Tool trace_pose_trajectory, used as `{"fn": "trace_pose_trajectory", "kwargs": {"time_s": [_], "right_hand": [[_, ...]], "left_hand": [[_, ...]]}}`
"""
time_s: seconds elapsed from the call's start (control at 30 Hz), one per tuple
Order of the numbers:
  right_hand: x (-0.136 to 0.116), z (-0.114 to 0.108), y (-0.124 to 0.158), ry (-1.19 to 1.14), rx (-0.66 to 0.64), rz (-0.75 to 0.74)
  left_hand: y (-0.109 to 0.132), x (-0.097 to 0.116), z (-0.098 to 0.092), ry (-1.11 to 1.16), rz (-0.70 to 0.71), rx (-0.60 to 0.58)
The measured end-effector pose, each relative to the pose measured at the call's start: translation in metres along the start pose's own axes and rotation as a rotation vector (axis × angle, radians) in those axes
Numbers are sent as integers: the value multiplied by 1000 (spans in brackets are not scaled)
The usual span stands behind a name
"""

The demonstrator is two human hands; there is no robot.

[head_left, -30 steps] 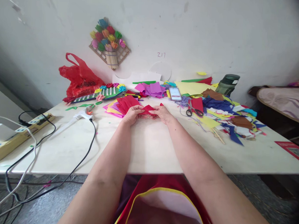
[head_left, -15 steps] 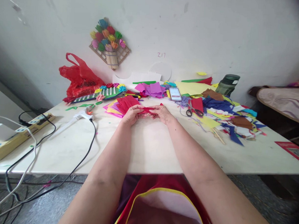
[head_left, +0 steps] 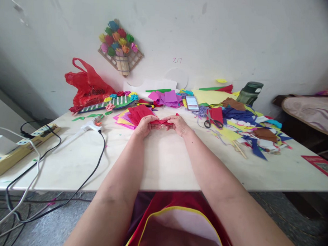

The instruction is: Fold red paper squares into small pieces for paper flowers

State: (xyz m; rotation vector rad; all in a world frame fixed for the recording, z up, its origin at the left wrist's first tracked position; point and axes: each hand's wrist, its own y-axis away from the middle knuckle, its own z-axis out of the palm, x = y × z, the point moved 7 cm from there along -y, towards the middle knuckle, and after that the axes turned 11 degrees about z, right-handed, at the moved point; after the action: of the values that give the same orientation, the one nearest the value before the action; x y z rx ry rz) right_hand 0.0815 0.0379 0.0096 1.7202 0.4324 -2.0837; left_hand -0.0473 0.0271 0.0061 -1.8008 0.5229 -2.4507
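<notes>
Between my hands is a small piece of red crepe paper point(head_left: 162, 122), pinched from both sides above the white table point(head_left: 168, 166). My left hand point(head_left: 147, 125) has its fingers closed on the paper's left end. On the other end, the fingers of my right hand point(head_left: 177, 125) are pressed together. My fingers hide much of the piece. Just behind my left hand lies a fanned stack of coloured paper sheets point(head_left: 136, 115), red on top with yellow and pink below.
A white glue gun point(head_left: 92, 124) with a black cord and a power strip point(head_left: 26, 145) are at the left. Scissors point(head_left: 213, 121), paper scraps point(head_left: 256, 130) and a dark green bottle point(head_left: 250, 93) lie or stand at the right. A red plastic bag point(head_left: 87, 85) is at the back left.
The red paper between my fingertips has shifted slightly and looks folded differently. My hands have stayed almost in place.
</notes>
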Motion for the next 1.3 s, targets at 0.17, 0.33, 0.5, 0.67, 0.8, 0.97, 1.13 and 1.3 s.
{"fn": "trace_pose_trajectory", "kwargs": {"time_s": [0.17,0.33,0.5,0.67,0.8,0.97,1.13,1.3], "right_hand": [[0,1,0,-10,-4,45],[1,-5,0,22,111,93],[3,-6,3,99,147,145],[5,-5,7,178,163,222],[4,-4,10,206,174,240],[4,-3,10,209,187,242],[5,-3,10,211,167,238],[5,-1,10,262,147,232]], "left_hand": [[-2,1,-2,-98,33,29],[-6,2,-5,-184,84,32],[-8,4,-5,-242,131,1],[-7,3,-4,-267,144,-21],[-7,4,-5,-285,139,-15],[-6,3,-4,-296,127,-36],[-7,0,-4,-275,121,-47],[-5,1,4,-241,109,-102]]}}
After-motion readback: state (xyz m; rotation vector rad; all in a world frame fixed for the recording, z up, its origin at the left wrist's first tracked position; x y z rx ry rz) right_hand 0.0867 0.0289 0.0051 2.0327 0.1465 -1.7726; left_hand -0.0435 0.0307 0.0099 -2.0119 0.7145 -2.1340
